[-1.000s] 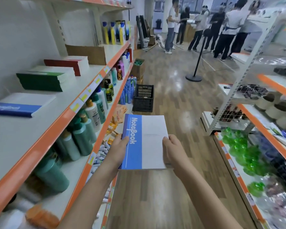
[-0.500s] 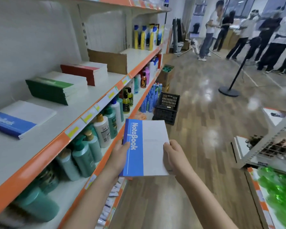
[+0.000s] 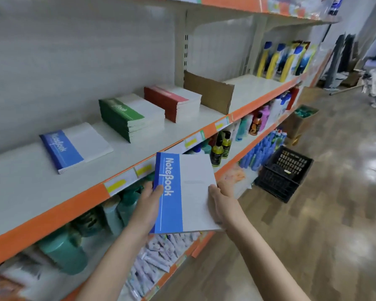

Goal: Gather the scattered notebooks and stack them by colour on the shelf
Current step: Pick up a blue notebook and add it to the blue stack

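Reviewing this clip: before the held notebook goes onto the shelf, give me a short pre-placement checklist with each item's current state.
1. Grip: left hand and right hand each hold a side of the held blue notebook: ok.
2. Colour match: a blue stack already lies on the shelf: ok.
3. Top of blue stack free of other items: ok.
4. Neighbours sorted: green stack and red stack sit apart from the blue: ok.
5. Notebook over target: it is in front of and below the shelf edge, right of the blue stack: not ok.
6. More scattered notebooks remaining: cannot tell.
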